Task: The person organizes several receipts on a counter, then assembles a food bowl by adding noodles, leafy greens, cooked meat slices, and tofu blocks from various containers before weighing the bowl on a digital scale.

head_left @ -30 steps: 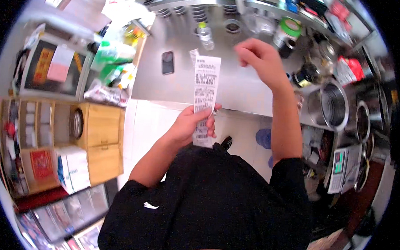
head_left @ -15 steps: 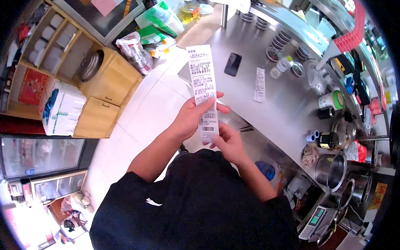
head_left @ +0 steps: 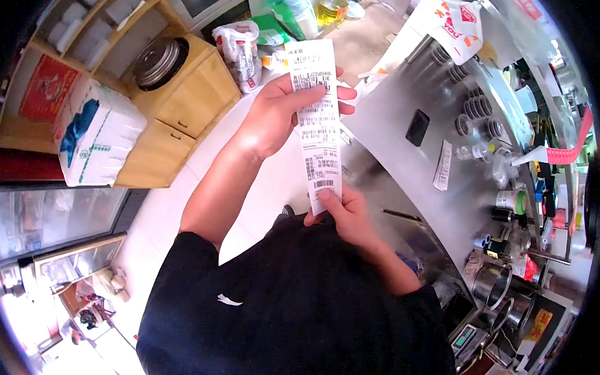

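Observation:
A long white printed receipt [head_left: 320, 132] is stretched upright in front of my chest. Its upper part is gripped by my left hand [head_left: 286, 111], thumb across the print and fingertips showing past the right edge. At the lower end my right hand [head_left: 342, 212] pinches the paper between thumb and fingers. To the right, on the steel worktop [head_left: 388, 131], lie a black phone [head_left: 418, 127] and a second, shorter receipt [head_left: 442, 166], both apart from my hands.
Jars and stacked lids [head_left: 478, 108] line the worktop's far side, with metal pots [head_left: 491, 287] and a digital scale [head_left: 465, 337] lower right. At left stand a wooden cabinet [head_left: 176, 127] and a large white package [head_left: 100, 137]. A printed white bag [head_left: 454, 24] sits at the far end.
My left hand has slid up the receipt, nearer its top, while the right still pinches the bottom. The view has shifted, so the worktop appears farther right.

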